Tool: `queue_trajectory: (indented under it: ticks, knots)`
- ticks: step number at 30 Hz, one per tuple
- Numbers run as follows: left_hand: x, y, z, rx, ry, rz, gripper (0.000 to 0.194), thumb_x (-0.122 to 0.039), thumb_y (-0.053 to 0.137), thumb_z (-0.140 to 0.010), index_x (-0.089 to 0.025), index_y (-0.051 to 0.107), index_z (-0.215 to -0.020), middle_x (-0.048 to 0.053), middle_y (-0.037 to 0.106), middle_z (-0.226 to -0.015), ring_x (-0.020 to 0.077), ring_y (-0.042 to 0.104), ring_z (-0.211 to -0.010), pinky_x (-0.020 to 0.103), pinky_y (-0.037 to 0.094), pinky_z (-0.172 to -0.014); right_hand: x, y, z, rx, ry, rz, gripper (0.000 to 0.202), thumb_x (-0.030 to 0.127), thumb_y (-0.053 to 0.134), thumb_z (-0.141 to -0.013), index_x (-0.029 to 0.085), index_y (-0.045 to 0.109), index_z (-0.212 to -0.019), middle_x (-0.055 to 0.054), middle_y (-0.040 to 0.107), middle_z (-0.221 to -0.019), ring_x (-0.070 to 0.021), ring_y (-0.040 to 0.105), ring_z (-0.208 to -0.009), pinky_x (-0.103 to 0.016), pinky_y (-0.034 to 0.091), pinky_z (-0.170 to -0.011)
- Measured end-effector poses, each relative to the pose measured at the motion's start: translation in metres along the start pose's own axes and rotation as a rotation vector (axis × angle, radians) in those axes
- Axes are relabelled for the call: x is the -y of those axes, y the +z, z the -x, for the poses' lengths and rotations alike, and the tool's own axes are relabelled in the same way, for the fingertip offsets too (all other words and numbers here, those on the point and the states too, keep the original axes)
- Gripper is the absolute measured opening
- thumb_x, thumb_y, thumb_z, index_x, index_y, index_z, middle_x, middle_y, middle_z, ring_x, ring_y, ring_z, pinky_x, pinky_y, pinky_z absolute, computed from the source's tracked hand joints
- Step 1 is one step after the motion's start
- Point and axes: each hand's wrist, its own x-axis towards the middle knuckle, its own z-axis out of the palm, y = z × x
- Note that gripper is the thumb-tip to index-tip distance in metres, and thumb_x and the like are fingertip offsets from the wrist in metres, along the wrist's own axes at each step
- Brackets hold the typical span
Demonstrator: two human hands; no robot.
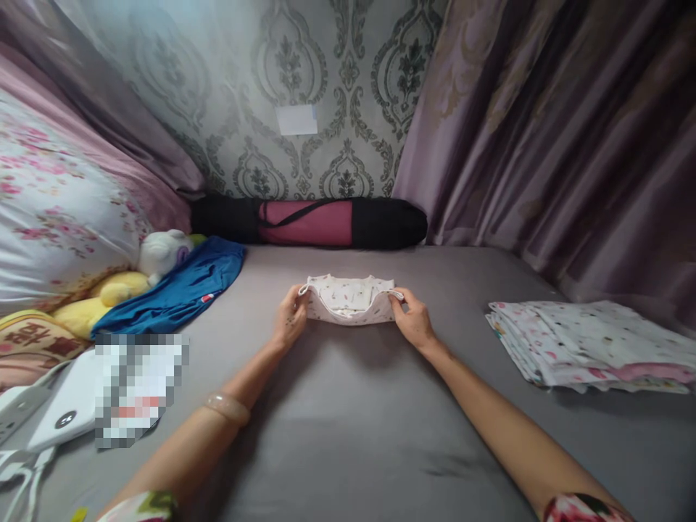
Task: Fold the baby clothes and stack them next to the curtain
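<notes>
Between my two hands is a small white garment (348, 301) with tiny printed figures, partly folded, its near edge sagging in a curve. My left hand (291, 317) pinches its left end, where a small loop of cloth sticks out. At the opposite end my right hand (414, 319) grips the cloth between thumb and fingers, with another loop showing. The garment is at or just above the grey sheet (337, 420); whether it touches I cannot tell. A bangle (227, 407) circles my left forearm.
Folded printed cloths (592, 344) lie stacked at right. Left are a blue cloth (179, 286), plush toys (163, 254), a floral pillow (59, 196), a white device (68, 406) with cables and a blurred-out item. A black and pink long bag (307, 222) lies along the wall.
</notes>
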Motion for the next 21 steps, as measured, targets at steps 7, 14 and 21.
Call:
queue_trajectory:
  ticks: [7,14,21]
  knots:
    - [0.011,0.020,-0.019,-0.052,0.011,0.030,0.025,-0.038,0.045,-0.093,-0.018,0.060,-0.097,0.001,0.058,-0.080,0.0141,0.052,-0.073,0.024,0.041,-0.068,-0.006,0.017,-0.015,-0.036,0.026,0.039,0.029,0.041,0.045,-0.092,0.019,0.063,-0.101,-0.008,0.071,-0.091,-0.0196,0.065,-0.080,-0.029,0.048,-0.075]
    - [0.029,0.034,-0.041,-0.081,-0.031,-0.064,0.023,-0.032,0.041,-0.093,-0.018,0.058,-0.095,0.000,0.056,-0.075,0.0144,0.051,-0.069,0.024,0.041,-0.067,-0.017,0.028,-0.028,0.079,0.170,0.164,0.028,0.035,0.043,-0.094,0.019,0.061,-0.109,-0.009,0.071,-0.096,-0.0206,0.065,-0.086,-0.027,0.045,-0.075]
    - [0.046,0.041,-0.057,0.021,-0.204,-0.435,0.022,-0.019,0.042,-0.090,-0.016,0.063,-0.095,0.007,0.064,-0.086,0.0211,0.059,-0.087,0.029,0.044,-0.078,-0.032,0.034,-0.038,0.232,0.303,0.342,0.026,0.031,0.042,-0.097,0.021,0.059,-0.113,-0.009,0.070,-0.103,-0.0207,0.063,-0.091,-0.025,0.040,-0.074]
